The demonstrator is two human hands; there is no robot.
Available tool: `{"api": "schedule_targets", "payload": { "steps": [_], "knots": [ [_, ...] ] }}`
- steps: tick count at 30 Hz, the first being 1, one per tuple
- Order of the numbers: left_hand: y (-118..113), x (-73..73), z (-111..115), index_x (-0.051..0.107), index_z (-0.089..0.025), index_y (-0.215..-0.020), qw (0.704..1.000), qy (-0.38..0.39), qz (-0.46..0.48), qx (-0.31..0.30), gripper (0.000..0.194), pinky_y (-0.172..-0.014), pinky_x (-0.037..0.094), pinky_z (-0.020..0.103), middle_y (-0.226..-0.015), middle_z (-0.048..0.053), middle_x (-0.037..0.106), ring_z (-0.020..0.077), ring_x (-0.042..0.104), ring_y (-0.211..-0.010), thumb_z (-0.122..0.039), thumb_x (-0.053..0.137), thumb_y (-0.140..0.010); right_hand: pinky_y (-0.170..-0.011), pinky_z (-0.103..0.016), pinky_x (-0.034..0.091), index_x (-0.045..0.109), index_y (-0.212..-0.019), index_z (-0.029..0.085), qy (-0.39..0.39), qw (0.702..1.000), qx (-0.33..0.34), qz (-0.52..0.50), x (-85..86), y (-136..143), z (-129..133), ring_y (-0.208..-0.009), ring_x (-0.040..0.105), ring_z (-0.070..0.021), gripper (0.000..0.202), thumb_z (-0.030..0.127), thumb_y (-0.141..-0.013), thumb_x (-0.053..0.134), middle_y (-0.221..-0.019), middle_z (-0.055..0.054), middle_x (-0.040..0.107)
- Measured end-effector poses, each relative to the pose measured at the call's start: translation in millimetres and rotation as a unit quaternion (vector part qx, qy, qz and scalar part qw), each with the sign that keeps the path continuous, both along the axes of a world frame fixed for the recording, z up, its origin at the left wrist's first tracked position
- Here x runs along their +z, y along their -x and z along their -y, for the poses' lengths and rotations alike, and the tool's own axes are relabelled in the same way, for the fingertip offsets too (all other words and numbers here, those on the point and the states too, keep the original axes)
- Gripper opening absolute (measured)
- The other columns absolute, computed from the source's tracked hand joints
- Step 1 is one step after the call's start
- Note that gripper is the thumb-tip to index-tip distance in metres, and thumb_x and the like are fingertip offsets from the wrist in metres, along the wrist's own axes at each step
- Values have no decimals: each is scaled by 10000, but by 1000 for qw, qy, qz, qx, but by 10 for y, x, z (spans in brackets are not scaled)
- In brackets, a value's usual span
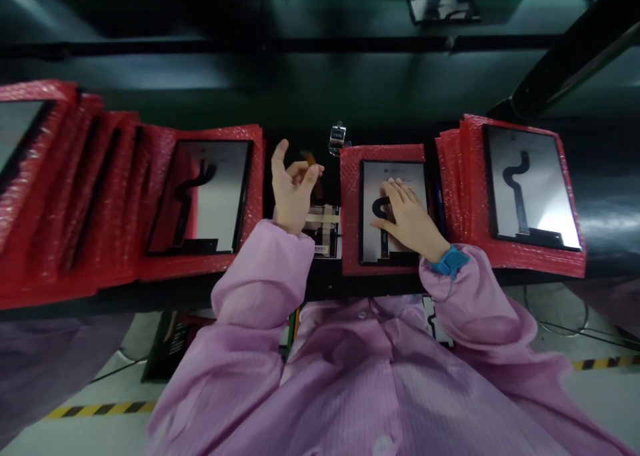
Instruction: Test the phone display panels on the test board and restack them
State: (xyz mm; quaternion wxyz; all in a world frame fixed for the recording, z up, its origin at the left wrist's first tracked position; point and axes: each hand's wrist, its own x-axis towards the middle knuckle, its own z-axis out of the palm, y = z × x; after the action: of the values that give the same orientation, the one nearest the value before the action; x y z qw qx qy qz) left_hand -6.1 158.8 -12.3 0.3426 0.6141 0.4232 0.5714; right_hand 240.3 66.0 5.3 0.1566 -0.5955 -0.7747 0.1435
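My right hand (407, 216) lies flat, fingers stretched out, on the back of a display panel (373, 176) with a black curved flex cable. The panel rests on a red bubble-wrap bag (352, 209). To its left, my left hand (295, 189) is raised, with thumb and a finger pinched together and another finger pointing up. A blurred orange strip (310, 159) shows right by those fingertips; whether they grip it I cannot tell. Below it lies a dark piece with pale tape and a label (323, 233). A teal wristband (450, 263) is around my right wrist.
More panels on red bubble-wrap bags stand on the left (220, 196) and right (535, 183); overlapping red bags (95, 203) fill the far left. A small metal clip-like object (337, 139) sits behind the middle. A dark post (560, 63) slants at the right.
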Motion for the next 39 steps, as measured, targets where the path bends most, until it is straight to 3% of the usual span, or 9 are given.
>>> {"api": "schedule_targets", "payload": {
  "steps": [5,11,17,23,30,32,36,38,39],
  "knots": [
    [-35,138,73,680,-222,-1070,1000,9,6,-23,375,-759,590,270,-867,30,742,160,732,-823,-542,707,-877,-1237,-577,301,408,-1498,82,-1,1000,0,-21,10,14,-10,-1520,314,-374,750,377,-879,711,-1574,-239,397],
    [-64,122,126,578,-264,-1327,997,15,61,-32,557,-883,600,353,-944,28,766,179,747,-849,-494,756,-852,-1241,-624,246,375,-1524,51,4,999,-32,13,1,57,12,-1551,226,-413,782,448,-913,658,-1606,-284,327],
    [-105,123,149,727,-221,-976,994,28,92,-49,361,-797,606,320,-885,26,760,181,753,-828,-505,821,-773,-1247,-580,267,392,-1510,38,8,999,-37,20,66,98,25,-1532,289,-392,770,436,-911,668,-1572,-269,396],
    [-139,196,233,705,-194,-835,996,47,59,-44,391,-769,601,303,-764,24,748,161,741,-755,-580,758,-807,-1247,-562,268,432,-1466,28,3,999,-42,23,83,155,47,-1510,327,-383,674,354,-921,659,-1533,-262,444],
    [-155,236,299,701,-173,-943,995,43,27,-88,324,-755,610,315,-792,38,754,162,740,-726,-477,746,-838,-1136,-584,410,497,-1405,169,-31,985,-25,-166,-21,118,42,-1312,521,-344,579,281,-868,682,-1352,-165,597],
    [-147,214,306,702,-177,-915,995,32,-7,-98,259,-737,599,307,-805,41,750,162,735,-741,-433,704,-872,-1105,-549,457,421,-1463,219,-16,965,-28,-261,-60,118,54,-1286,555,-313,666,318,-859,684,-1424,-159,540],
    [-120,150,312,690,-202,-855,993,0,-65,-98,174,-704,561,293,-835,32,731,155,700,-749,-364,648,-902,-1003,-464,547,-109,-1589,352,19,912,-62,-405,-36,172,82,-1379,521,-269,991,431,-900,598,-1682,-154,136],
    [-111,143,313,688,-211,-865,991,-15,-86,-97,161,-705,551,303,-856,34,718,161,680,-760,-360,638,-901,-1008,-459,541,-156,-1588,345,33,904,-66,-420,45,213,71,-1377,530,-263,963,474,-937,541,-1681,-147,177],
    [-109,150,314,683,-214,-864,990,-24,-98,-95,162,-724,551,316,-858,35,713,168,672,-773,-364,634,-900,-1031,-459,524,-46,-1610,323,48,905,-54,-418,93,233,55,-1351,552,-257,870,498,-962,507,-1635,-144,310]
  ]
}}
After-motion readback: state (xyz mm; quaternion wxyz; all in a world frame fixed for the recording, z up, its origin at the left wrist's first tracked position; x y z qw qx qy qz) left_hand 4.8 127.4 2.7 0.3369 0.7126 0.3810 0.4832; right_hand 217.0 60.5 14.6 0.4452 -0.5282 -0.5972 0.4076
